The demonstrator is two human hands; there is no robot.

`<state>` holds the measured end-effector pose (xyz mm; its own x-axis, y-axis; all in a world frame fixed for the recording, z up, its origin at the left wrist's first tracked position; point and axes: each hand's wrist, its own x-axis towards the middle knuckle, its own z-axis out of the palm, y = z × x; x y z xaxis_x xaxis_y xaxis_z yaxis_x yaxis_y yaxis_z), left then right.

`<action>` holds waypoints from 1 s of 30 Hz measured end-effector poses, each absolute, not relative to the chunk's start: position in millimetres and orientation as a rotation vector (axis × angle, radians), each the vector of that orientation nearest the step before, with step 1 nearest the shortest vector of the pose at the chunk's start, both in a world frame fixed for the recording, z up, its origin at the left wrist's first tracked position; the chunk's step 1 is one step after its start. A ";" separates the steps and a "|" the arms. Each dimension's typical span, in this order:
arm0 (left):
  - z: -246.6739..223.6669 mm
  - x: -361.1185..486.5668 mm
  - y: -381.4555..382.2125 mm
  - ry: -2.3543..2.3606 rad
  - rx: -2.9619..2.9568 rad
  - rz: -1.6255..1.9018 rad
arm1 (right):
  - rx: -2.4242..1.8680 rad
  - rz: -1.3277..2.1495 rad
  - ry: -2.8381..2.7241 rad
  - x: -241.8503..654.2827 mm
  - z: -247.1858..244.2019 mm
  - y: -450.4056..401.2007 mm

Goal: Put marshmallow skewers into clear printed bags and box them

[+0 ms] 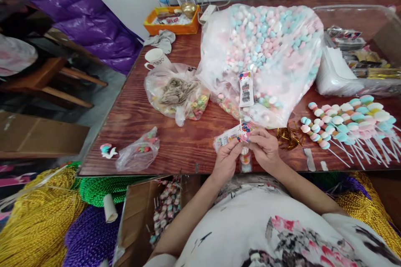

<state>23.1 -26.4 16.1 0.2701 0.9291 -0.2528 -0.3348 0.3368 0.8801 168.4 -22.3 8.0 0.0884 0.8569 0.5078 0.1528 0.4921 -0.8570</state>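
Near the table's front edge, my left hand (226, 159) and my right hand (265, 146) pinch a small printed card (246, 129) between them, fingers closed. A white stick rises from the card. Just below my fingertips hangs a clear wrapper with candy (245, 159) inside. Beside my left hand lie printed labels (228, 137). A tag with a black code (246, 89) rests on the large bag of pastel candies (260, 46). Gold twist ties (290, 137) lie right of my right hand.
Candy skewers (351, 121) are heaped at the right, before a clear plastic bin (369, 83). To the left are a small candy bag (140, 150), an open bag with cloth (177, 94), a mug (156, 57) and an orange tray (172, 28). A box of skewers (134, 217) stands below.
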 end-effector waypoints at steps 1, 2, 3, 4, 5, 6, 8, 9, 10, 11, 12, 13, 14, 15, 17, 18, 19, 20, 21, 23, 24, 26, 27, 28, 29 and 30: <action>16.6 23.3 -26.4 0.872 0.776 0.959 | -0.959 0.634 -1.432 169.3 8.4 -22.8; 17.9 22.8 -25.6 0.845 0.749 0.905 | -0.964 0.615 -1.459 170.4 9.2 -22.8; 19.7 21.3 -23.9 0.823 0.734 0.841 | -0.965 0.613 -1.477 171.6 10.1 -22.4; 21.8 19.0 -21.4 0.806 0.730 0.776 | -0.963 0.633 -1.480 172.4 10.9 -21.6; 23.9 16.1 -18.2 0.792 0.735 0.713 | -0.964 0.674 -1.469 172.7 11.6 -20.7; 25.7 12.7 -14.6 0.781 0.746 0.653 | -0.965 0.730 -1.443 172.3 12.1 -19.8; 27.8 6.0 -7.2 0.766 0.775 0.547 | -0.965 0.844 -1.364 169.3 12.2 -18.3; 27.9 3.1 -3.8 0.759 0.792 0.501 | -0.968 0.888 -1.327 167.3 11.9 -17.8; 27.5 0.8 -0.8 0.754 0.804 0.463 | -0.974 0.920 -1.302 165.5 11.5 -17.6; 26.8 -0.9 1.6 0.750 0.810 0.434 | -0.984 0.929 -1.288 164.6 11.2 -17.4; 26.0 -2.1 3.4 0.749 0.809 0.417 | -1.001 0.908 -1.286 164.8 11.1 -17.3; 25.1 -2.9 4.5 0.751 0.802 0.413 | -1.024 0.857 -1.299 166.6 11.3 -17.2; 24.2 -3.5 5.1 0.755 0.789 0.423 | -1.047 0.776 -1.340 169.9 11.8 -17.0; 23.5 -4.1 5.1 0.759 0.773 0.440 | -1.063 0.670 -1.418 174.5 12.6 -16.8; 22.3 -5.7 4.2 0.764 0.749 0.463 | -1.059 0.443 -1.689 185.8 14.5 -16.4; 21.9 -6.7 3.4 0.765 0.737 0.465 | -1.029 0.348 -1.863 191.3 15.3 -16.2; 21.5 -7.9 2.5 0.758 0.726 0.455 | -0.982 0.267 -2.033 196.1 15.9 -16.0; 21.1 -9.1 1.6 0.740 0.717 0.434 | -0.929 0.201 -2.178 200.0 16.3 -15.7; 20.8 -10.1 0.7 0.714 0.711 0.408 | -0.876 0.151 -2.287 202.8 16.6 -15.3; 20.2 -11.7 -1.0 0.650 0.709 0.350 | -0.782 0.097 -2.416 206.2 17.5 -14.4; 19.9 -12.2 -1.6 0.626 0.719 0.325 | -0.746 0.090 -2.455 207.1 18.3 -13.9; 19.4 -13.2 -2.2 0.611 0.765 0.270 | -0.696 0.091 -2.517 207.6 21.1 -13.0; 19.2 -13.8 -2.0 0.608 0.798 0.239 | -0.678 0.092 -2.548 207.2 22.7 -12.7; 19.0 -14.5 -1.6 0.603 0.840 0.208 | -0.671 0.094 -2.580 206.3 24.2 -12.6; 19.0 -15.3 -1.0 0.597 0.897 0.175 | -0.671 0.104 -2.608 204.8 25.2 -12.7; 19.1 -16.0 -0.5 0.594 0.970 0.145 | -0.684 0.130 -2.628 202.7 25.6 -13.2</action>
